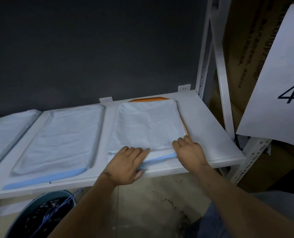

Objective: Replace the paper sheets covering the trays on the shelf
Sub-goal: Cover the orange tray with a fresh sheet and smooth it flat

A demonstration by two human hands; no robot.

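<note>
Head view: my left hand (127, 166) pinches the front edge of the sheet (148, 124); my right hand (190, 152) grips its corner.

We see only orange slivers of the tray (148, 99) under the paper sheet (148, 124) on the shelf (211, 134). Right of the shelf, our view cuts the label (280, 83) after "4-"; below it, the bucket (20, 220) too.

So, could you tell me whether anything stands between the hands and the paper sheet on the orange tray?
Nothing visible does: the left hand and right hand touch the paper sheet at its near edge, over the orange tray.
</note>
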